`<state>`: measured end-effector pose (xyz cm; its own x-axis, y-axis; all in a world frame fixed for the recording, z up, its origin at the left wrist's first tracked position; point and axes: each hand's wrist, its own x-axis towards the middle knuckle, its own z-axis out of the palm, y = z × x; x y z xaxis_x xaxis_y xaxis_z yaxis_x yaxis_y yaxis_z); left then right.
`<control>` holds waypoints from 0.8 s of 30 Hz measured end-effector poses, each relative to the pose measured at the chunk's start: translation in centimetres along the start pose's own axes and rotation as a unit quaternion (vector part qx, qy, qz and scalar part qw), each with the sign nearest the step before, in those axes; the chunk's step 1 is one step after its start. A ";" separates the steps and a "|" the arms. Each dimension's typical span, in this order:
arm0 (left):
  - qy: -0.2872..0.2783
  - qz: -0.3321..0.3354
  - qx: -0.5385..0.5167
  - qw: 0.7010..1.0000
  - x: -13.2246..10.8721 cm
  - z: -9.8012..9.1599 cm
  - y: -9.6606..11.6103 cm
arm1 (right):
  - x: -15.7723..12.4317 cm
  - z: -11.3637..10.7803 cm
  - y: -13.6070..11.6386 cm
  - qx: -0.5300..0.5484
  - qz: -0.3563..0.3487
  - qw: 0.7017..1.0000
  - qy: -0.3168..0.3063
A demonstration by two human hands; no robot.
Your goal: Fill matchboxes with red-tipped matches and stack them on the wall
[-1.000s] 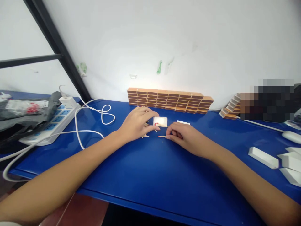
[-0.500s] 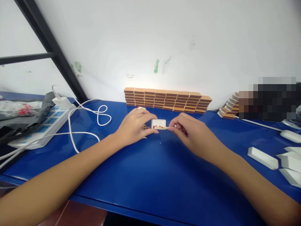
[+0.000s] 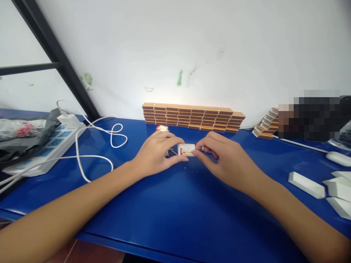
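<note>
A small white matchbox tray (image 3: 186, 149) with a few red-tipped matches in it sits between my hands on the blue table (image 3: 170, 212). My left hand (image 3: 157, 155) curls round its left end, thumb and fingers pinching it. Fingers of my right hand (image 3: 219, 157) are pinched at the tray's right end, touching it. Loose matches (image 3: 170, 152) lie under my left hand, and a small bundle of red-tipped matches (image 3: 162, 128) lies just behind it.
A wall of stacked brown matchboxes (image 3: 193, 117) stands at the back against the white wall, with a smaller stepped stack (image 3: 267, 128) to its right. White box sleeves (image 3: 306, 184) lie at right. A power strip (image 3: 41, 149) with white cables (image 3: 93, 160) is at left.
My right hand picked a match off the table and carried it up to the tray. The tray now lies between both hands, showing matches inside. The view shifted slightly.
</note>
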<state>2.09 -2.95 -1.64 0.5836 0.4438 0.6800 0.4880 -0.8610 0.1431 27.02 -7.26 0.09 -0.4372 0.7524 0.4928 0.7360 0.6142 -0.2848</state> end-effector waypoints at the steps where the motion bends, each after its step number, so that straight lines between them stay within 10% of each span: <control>1: 0.000 -0.004 0.002 1.000 0.0 -0.1 0.0 | 0.0 -0.1 0.1 -0.002 -0.001 1.000 -0.010; 13: -0.011 0.022 -0.014 1.000 -0.1 0.2 0.1 | -0.2 0.9 0.2 0.007 0.002 0.998 -0.069; 24: 0.035 -0.021 0.087 0.995 0.7 -1.2 -3.4 | 0.5 1.4 -0.7 0.066 0.070 0.995 0.034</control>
<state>0.02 -0.04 -0.81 0.5168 0.4544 0.7256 0.6188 -0.7839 0.0502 25.56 -6.90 -0.64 -0.2949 0.8178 0.4942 0.7110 0.5333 -0.4583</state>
